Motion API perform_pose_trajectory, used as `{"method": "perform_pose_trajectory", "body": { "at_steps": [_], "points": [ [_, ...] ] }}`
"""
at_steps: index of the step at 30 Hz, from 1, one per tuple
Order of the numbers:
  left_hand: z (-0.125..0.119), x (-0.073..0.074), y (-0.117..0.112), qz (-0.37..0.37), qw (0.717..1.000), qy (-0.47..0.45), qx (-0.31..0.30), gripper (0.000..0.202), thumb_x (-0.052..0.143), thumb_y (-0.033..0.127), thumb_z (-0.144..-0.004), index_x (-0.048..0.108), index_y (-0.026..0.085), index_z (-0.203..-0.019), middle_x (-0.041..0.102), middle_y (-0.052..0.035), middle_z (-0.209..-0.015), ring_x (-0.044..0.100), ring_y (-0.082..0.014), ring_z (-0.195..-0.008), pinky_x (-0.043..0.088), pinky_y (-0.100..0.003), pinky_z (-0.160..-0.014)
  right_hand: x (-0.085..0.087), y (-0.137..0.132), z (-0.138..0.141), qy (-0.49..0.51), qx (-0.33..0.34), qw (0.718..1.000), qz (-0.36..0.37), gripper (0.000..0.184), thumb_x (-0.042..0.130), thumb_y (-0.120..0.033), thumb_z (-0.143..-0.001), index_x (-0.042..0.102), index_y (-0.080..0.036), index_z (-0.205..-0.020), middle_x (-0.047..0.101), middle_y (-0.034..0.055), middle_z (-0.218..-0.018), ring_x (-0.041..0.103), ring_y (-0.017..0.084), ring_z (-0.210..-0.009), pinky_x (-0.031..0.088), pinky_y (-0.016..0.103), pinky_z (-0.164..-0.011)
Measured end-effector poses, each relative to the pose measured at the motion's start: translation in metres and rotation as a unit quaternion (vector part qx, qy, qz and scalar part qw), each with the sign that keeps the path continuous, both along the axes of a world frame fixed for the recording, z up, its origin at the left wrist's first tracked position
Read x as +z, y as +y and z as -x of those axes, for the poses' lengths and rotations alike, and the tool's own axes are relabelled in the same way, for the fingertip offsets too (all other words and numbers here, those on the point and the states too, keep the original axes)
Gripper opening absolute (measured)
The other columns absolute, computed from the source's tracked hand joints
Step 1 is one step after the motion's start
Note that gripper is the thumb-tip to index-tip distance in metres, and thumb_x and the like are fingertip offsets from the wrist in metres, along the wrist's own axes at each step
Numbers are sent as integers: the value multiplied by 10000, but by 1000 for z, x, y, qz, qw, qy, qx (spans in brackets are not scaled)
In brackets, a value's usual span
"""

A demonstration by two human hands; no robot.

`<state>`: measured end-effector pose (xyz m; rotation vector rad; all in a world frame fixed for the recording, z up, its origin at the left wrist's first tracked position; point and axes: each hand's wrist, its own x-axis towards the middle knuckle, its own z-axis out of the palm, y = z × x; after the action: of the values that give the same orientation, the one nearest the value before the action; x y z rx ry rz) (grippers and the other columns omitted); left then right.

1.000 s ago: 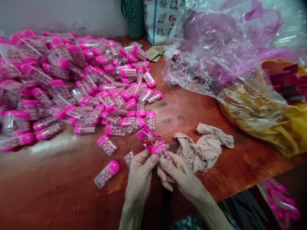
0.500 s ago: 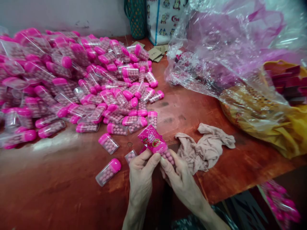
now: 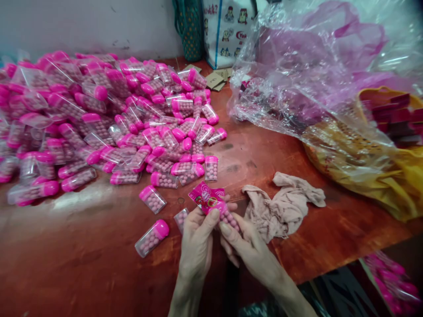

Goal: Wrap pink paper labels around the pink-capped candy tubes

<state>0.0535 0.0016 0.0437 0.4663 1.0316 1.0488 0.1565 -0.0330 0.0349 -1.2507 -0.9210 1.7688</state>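
Low in the middle of the view, my two hands are close together. My left hand [image 3: 197, 235] is closed, thumb on top, on a pink printed sleeve [image 3: 205, 197] with fruit pictures. My right hand [image 3: 248, 241] grips the lower end of a small clear candy container [image 3: 229, 218] filled with pink balls. Its upper end meets the sleeve, and how far the sleeve covers it is partly hidden by my fingers. Left of my hands lie a capped candy container [image 3: 152, 237] and another one [image 3: 181, 219], partly behind my left hand.
A large heap of pink-capped containers [image 3: 99, 119] fills the table's left and back. To the right lie a crumpled cloth [image 3: 280, 207], clear plastic bags [image 3: 297, 79] and a yellow basket [image 3: 346, 176] holding dark pink pieces. A patterned bag [image 3: 228, 33] stands at the back.
The sleeve has tipped toward the left, and fingers of my right hand now show behind it. The whole view has shifted slightly; both hands keep their hold.
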Motion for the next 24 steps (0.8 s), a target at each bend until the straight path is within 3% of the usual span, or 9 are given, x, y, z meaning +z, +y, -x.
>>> {"method": "perform_pose_trajectory", "body": {
  "at_steps": [6,12,16,19,24],
  "points": [
    [-4,0,-4,24,999,-20,-34,232,620,258,-761,680,122,-940,712,-125,-893,665,-209,-712,534,-296,-606,1,-11,6,-87,-95,991,29,332,534,-513,-797,532,-182,-781,454,-18,-591,411,106,-495,329,213,-389],
    [1,-5,-1,22,996,-65,-63,205,602,219,-778,688,113,-931,711,-132,-903,646,-244,-866,518,-324,-722,2,-10,8,-47,-67,995,51,328,476,-482,-846,486,-169,-752,414,-47,-565,362,68,-438,288,195,-377],
    [4,-8,0,32,993,-109,-24,246,576,262,-798,676,120,-973,694,-141,-970,625,-266,-935,498,-358,-784,5,5,8,-6,-28,1000,2,305,440,-415,-889,456,-168,-711,387,-64,-543,330,45,-424,255,172,-372],
    [5,-8,0,47,992,-117,12,328,518,353,-829,674,102,-972,685,-155,-987,613,-277,-960,481,-382,-821,4,11,8,4,-34,999,-1,278,461,-402,-884,458,-172,-727,382,-78,-504,308,37,-383,228,163,-340],
    [7,-8,3,39,990,-125,57,315,472,335,-860,660,122,-995,692,-124,-962,605,-255,-976,459,-395,-857,-3,8,3,-16,-54,998,-4,288,500,-397,-866,450,-170,-694,387,-82,-480,309,30,-380,235,157,-348]
  ]
}}
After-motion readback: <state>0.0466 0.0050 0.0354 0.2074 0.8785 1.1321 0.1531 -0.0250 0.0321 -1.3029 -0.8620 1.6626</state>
